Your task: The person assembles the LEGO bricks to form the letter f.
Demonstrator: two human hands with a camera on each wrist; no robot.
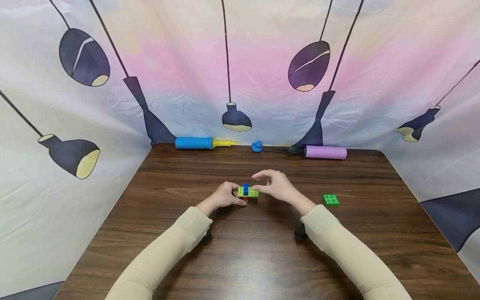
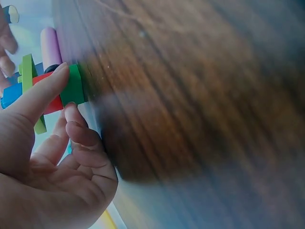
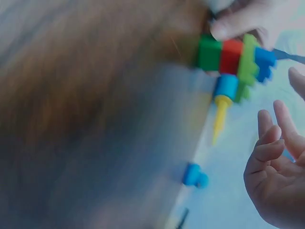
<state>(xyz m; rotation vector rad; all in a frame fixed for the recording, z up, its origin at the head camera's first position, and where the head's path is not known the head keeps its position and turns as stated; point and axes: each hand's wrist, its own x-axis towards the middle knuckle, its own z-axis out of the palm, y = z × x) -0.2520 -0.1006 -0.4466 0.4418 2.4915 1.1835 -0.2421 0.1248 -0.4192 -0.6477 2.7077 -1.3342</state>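
Observation:
My left hand (image 1: 226, 195) pinches the lower part of a small stack of toy building bricks in the middle of the table. The stack has a green brick (image 3: 209, 53) at the bottom, a red brick (image 3: 231, 56) above it, then a wider lime brick (image 1: 255, 193) and a blue brick (image 1: 245, 189) on top. In the left wrist view the thumb lies across the red brick, its tip at the green one. My right hand (image 1: 278, 186) hovers just right of the stack with loosely bent fingers, holding nothing; the right wrist view shows it apart from the bricks.
A separate bright green brick (image 1: 331, 200) lies to the right on the wooden table (image 1: 258, 258). Along the back edge are a blue hand pump (image 1: 193, 143) with a yellow nozzle, a blue toy duck (image 1: 256, 146) and a purple pump (image 1: 325, 152). A printed cloth (image 1: 262, 75) hangs behind.

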